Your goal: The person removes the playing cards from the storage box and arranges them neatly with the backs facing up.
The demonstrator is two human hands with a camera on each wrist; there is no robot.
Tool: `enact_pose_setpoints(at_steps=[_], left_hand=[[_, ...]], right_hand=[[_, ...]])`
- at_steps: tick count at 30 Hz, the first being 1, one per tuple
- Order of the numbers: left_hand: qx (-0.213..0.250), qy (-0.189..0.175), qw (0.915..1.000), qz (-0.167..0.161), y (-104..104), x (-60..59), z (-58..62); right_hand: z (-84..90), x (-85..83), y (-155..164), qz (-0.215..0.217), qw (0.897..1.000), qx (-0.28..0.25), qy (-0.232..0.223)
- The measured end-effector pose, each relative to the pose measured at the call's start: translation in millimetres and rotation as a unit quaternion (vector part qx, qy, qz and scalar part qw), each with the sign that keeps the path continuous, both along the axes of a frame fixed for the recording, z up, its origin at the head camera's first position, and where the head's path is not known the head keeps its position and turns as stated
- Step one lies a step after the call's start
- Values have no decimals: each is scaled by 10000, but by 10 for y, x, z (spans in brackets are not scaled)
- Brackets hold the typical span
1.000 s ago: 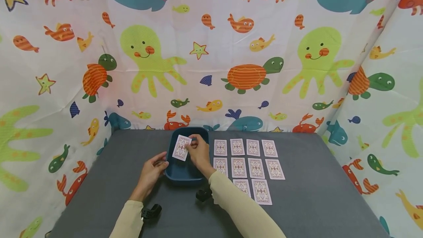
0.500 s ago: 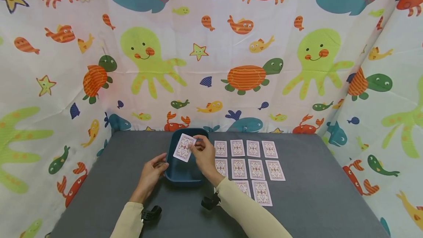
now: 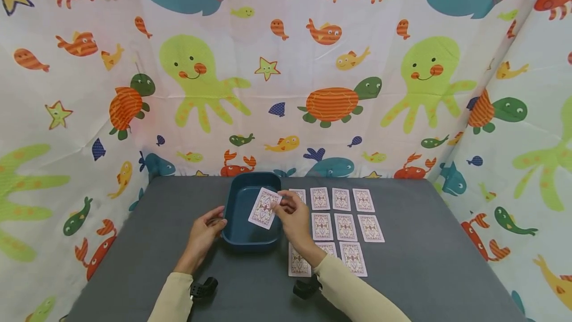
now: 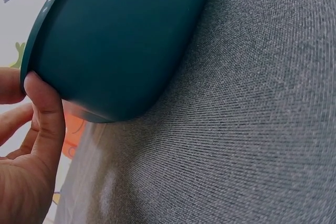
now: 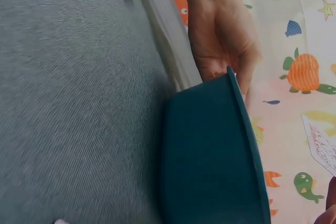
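Observation:
A dark blue plastic tub (image 3: 251, 246) stands on the grey table, left of the rows of cards. My left hand (image 3: 201, 236) pinches its left rim; in the left wrist view the thumb (image 4: 46, 103) lies on the tub's outer wall. My right hand (image 3: 296, 218) holds a playing card (image 3: 263, 208) by its right edge, patterned back towards the head camera. The card is tilted above the right half of the tub. At the edge of the right wrist view the card (image 5: 321, 142) shows only in part. Bare tub floor shows left of the card.
Several playing cards (image 3: 322, 226) lie back-up in rows on the grey table (image 3: 415, 262) to the right of the tub. My right hand and forearm cover some of them. A patterned cloth (image 3: 286, 98) with sea animals hangs behind and at both sides.
My right hand has moved right and slightly nearer with the card, from over the tub's left side to over its right side. The left hand has stayed at the rim.

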State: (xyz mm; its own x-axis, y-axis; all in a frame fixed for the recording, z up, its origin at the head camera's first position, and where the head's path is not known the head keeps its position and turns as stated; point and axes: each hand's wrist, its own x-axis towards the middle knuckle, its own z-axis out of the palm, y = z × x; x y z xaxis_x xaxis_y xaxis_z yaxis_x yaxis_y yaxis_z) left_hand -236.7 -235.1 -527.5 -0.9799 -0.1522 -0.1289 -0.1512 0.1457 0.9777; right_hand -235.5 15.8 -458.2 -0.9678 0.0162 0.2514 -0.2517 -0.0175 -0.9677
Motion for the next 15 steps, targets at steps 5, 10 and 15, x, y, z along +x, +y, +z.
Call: enact_pose_setpoints(at_steps=[5,10,15], left_hand=[[4,-24,10000,3,-9,-12,18],[-10,-8,10000,3,-7,-13,33],[-30,-30,10000,-17,-18,-9,39]], right_hand=[[-1,42,190,-10,9998,192,-55],[-200,-4,398,-164,9996,212,-77],[-264,59,614,-265,9991,241,-206]])
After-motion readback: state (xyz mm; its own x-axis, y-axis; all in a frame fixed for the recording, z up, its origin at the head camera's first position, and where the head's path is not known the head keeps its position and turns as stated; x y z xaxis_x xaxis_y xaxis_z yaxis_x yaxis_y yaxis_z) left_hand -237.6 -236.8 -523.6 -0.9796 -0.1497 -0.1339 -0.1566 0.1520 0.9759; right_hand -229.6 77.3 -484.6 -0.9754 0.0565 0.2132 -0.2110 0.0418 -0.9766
